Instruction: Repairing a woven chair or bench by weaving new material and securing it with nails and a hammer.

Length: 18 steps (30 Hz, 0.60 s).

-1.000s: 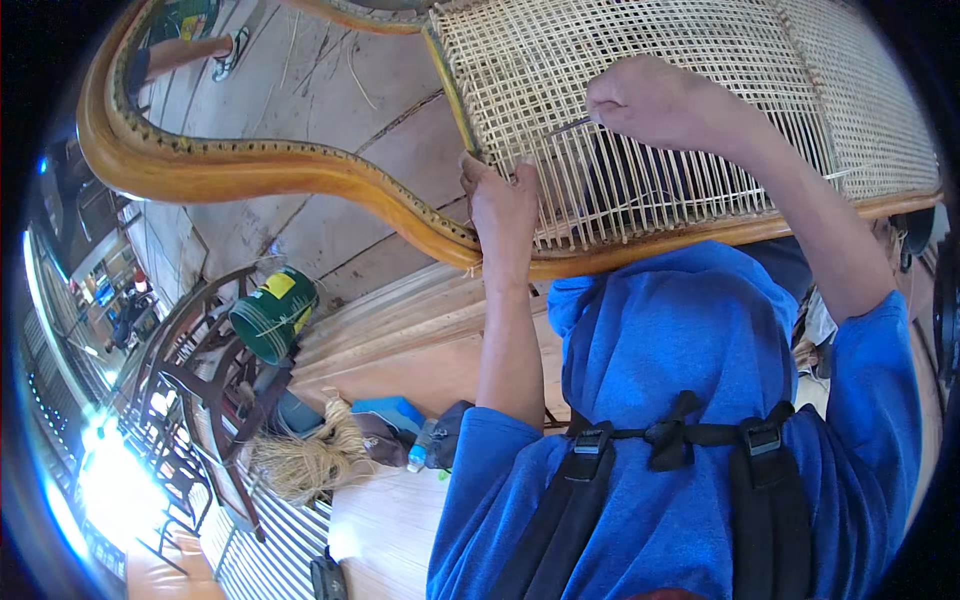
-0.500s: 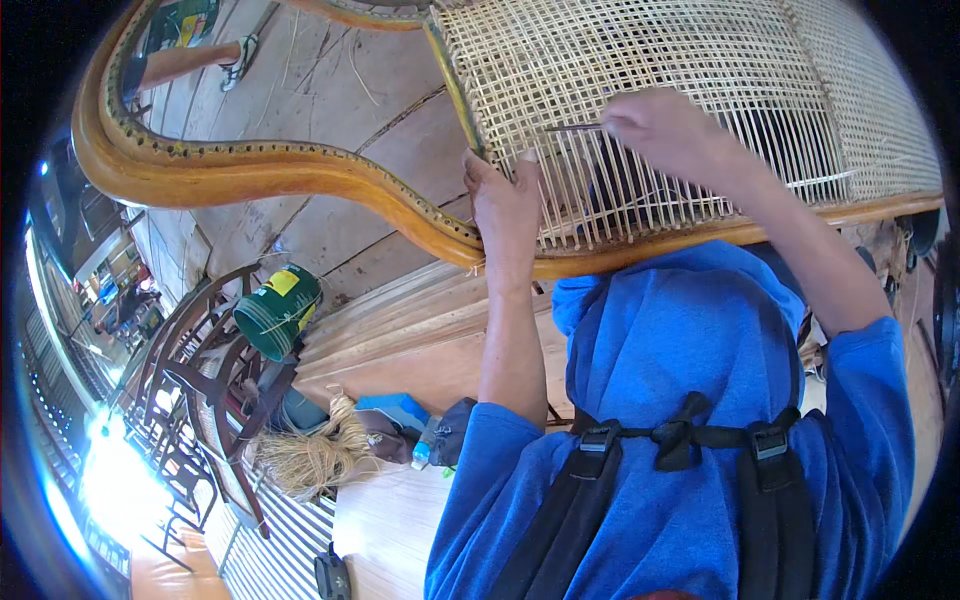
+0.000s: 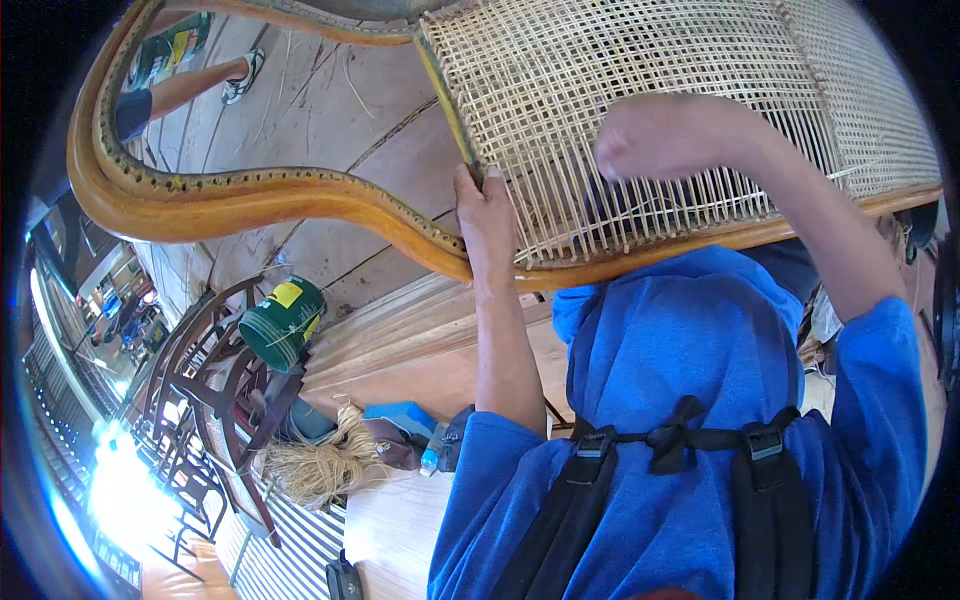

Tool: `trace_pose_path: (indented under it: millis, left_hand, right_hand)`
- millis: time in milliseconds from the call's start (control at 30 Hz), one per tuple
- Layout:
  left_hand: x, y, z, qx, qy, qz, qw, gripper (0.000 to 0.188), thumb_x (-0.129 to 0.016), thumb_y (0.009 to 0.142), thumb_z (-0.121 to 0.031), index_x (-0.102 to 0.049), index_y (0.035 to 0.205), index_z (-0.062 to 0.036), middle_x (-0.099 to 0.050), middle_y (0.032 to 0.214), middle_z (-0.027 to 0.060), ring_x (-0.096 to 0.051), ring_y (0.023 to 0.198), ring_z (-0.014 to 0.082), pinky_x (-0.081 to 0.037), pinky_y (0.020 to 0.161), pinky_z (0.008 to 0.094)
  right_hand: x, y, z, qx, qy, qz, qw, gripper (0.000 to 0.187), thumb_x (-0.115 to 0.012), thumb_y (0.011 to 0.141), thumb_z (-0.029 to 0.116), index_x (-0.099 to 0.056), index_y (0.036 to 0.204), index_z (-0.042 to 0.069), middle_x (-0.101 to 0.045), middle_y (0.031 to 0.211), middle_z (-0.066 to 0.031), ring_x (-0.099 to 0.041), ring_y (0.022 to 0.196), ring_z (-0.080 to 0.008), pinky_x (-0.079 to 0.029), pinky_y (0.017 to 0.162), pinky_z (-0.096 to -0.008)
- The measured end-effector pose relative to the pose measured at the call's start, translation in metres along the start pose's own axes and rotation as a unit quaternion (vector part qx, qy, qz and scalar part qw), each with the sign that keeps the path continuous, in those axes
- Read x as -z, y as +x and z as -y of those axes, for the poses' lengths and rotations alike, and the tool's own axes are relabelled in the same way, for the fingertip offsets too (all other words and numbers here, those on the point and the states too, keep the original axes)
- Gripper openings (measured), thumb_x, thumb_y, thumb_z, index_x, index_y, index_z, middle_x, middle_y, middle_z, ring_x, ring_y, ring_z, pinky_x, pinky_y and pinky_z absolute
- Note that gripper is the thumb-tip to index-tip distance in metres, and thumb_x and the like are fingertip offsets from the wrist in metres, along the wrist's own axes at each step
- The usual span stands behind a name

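Note:
A curved, orange-brown wooden furniture frame (image 3: 290,200) lies across the upper view, with a row of small holes along its bent part. Pale woven cane (image 3: 560,80) fills its right side; toward the near rail the strands run mostly one way, with gaps between them. My left hand (image 3: 487,215) is closed around the near end of the cross rail (image 3: 447,100), its thumb at the cane's edge. Above the partly woven strands, my right hand (image 3: 650,140) is curled like a fist and slightly blurred. Whatever its fingers hold is hidden.
A green bucket (image 3: 283,325) lies tipped beside dark wooden chairs (image 3: 215,390) at left. Below are a bundle of loose cane strands (image 3: 318,465), a blue box (image 3: 400,413) and a bottle (image 3: 433,450). Another person's leg (image 3: 200,88) shows at upper left.
The thin dark tool seen in my right hand is out of sight, and that hand has turned and lowered slightly. My left hand has shifted slightly left and down. The frame's curved end sits lower in view.

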State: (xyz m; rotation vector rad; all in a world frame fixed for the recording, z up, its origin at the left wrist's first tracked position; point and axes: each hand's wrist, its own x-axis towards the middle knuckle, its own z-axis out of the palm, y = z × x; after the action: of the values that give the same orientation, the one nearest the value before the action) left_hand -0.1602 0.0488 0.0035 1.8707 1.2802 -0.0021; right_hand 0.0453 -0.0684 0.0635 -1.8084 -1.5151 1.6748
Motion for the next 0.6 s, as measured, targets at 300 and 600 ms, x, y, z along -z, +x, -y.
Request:
trace_pose_path:
  millis: [300, 600]
  left_hand:
    - [0.006, 0.008, 0.018, 0.087, -0.246, 0.052, 0.964, 0.024, -0.044, 0.084, -0.007, -0.050, 0.106, -0.0005, -0.055, 0.084, 0.0061, -0.048, 0.071, 0.0123, -0.041, 0.067, 0.0263]
    - [-0.017, -0.028, -0.011, -0.220, 0.253, -0.223, 0.915, 0.025, -0.049, 0.084, -0.011, -0.053, 0.105, -0.0003, -0.053, 0.106, 0.0172, -0.047, 0.101, 0.0310, -0.036, 0.089, 0.0391]
  right_hand:
    - [0.030, -0.059, -0.038, -0.054, -0.008, -0.147, 0.988, 0.024, -0.048, 0.081, 0.018, -0.056, 0.074, -0.003, -0.044, 0.051, -0.0111, -0.041, 0.047, -0.0182, -0.037, 0.051, -0.0336]
    - [0.035, -0.073, -0.049, -0.106, 0.010, -0.112, 0.988, 0.026, -0.047, 0.079, 0.019, -0.055, 0.067, -0.002, -0.051, 0.057, -0.0129, -0.049, 0.054, -0.0231, -0.041, 0.055, -0.0368]
